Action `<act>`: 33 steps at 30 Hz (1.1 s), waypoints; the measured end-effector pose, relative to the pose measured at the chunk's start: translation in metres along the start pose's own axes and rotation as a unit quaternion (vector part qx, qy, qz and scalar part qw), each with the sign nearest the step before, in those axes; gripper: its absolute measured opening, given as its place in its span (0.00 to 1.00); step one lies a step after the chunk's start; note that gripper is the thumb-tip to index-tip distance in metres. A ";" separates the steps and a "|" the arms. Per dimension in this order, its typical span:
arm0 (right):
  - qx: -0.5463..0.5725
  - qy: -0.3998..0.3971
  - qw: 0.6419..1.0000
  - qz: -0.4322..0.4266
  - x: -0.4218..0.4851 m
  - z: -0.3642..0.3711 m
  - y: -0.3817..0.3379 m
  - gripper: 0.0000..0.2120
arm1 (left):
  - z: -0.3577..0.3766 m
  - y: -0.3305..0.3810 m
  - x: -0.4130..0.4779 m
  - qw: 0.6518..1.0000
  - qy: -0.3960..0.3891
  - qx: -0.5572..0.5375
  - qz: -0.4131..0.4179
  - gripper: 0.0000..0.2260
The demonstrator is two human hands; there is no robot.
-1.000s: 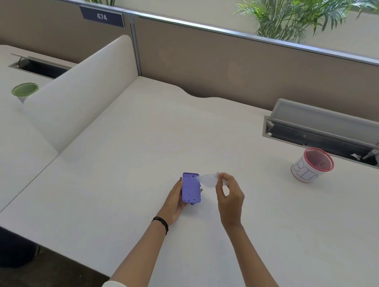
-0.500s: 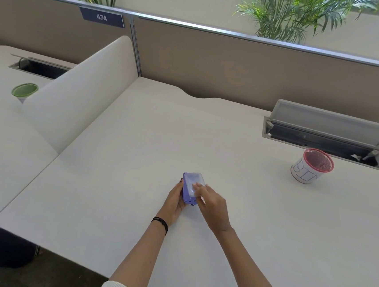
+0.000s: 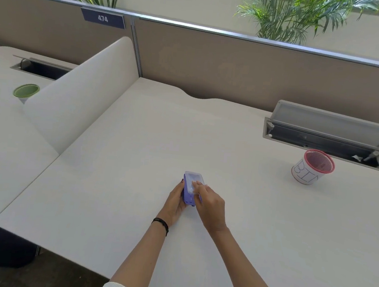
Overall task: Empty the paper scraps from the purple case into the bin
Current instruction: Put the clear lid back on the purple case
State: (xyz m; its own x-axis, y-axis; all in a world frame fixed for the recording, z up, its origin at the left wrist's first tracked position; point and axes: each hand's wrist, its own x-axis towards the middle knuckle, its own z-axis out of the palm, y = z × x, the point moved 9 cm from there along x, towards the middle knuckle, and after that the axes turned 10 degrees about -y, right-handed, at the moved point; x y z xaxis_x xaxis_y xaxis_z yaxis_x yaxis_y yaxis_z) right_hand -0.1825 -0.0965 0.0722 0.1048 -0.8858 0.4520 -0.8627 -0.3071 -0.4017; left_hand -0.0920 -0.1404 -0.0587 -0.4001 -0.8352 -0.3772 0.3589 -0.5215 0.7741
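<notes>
- The purple case (image 3: 189, 195) sits on the bench (image 3: 115, 182) right in front of me, its long axis running away from my body, near end toward my wrists and far end pointing at the partition.
- My left hand (image 3: 175, 199) cups the case along its left side, fingers curled around that edge and clamped on it.
- My right hand (image 3: 210, 206) comes in from the right and near side; its fingers (image 3: 197, 185) lie flat and close together on the clear lid (image 3: 194, 180), pressing on it without wrapping it.
- I cannot see any paper scraps through the lid; it is too cloudy to tell.
- The bin (image 3: 312, 168), the red-rimmed pot marked BIN, stands well apart, ahead and to my right, near the open cable hatch (image 3: 324, 131).
- So the carry runs rightward and away from me, and my right hand is on the nearer side to it; I judge the case must travel there before tipping.
</notes>
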 end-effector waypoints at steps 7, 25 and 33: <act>0.012 -0.039 0.999 -0.020 -0.005 0.012 0.001 0.13 | -0.001 -0.003 0.004 1.000 -0.014 -0.006 0.001 0.15; 0.039 -0.119 0.990 -0.061 -0.020 0.028 0.002 0.06 | -0.004 -0.008 0.005 1.000 -0.022 -0.018 -0.007 0.22; 0.002 -0.131 0.988 -0.085 -0.018 0.029 -0.008 0.10 | -0.001 -0.007 0.007 0.998 -0.031 -0.055 -0.023 0.25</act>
State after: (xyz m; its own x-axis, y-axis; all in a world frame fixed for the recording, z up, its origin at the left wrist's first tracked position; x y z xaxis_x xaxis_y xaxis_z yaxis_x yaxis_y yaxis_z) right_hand -0.1633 -0.0886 0.0438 0.3723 -0.8808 0.2925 -0.8199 -0.4599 -0.3411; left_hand -0.0965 -0.1431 -0.0674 -0.4687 -0.7992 -0.3762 0.4271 -0.5779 0.6955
